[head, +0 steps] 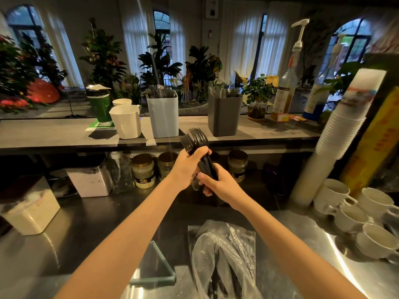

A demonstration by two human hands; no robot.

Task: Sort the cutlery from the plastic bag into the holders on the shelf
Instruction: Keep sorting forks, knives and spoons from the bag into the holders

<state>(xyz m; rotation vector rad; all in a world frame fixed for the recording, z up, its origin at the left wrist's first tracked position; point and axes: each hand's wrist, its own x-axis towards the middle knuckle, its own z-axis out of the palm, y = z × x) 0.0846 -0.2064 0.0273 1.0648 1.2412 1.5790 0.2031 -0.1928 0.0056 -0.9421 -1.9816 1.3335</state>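
A bundle of black plastic forks [195,140] points tines-up just below the shelf edge. My left hand [190,165] grips the bundle near its neck, and my right hand [216,183] holds the handles lower down. On the shelf [54,134] stand a pale blue holder [164,117] with forks in it and a dark grey holder [224,116] with cutlery whose kind I cannot tell. The clear plastic bag [222,255] lies on the steel counter [302,244] near me, with dark cutlery still inside.
A white jug [126,121], paper cups and a green cup stand left of the holders. Syrup bottles and a small potted plant sit at the shelf's right. Stacked paper cups [336,134] and white mugs [354,214] crowd the right side. Jars and storage tubs line the space under the shelf.
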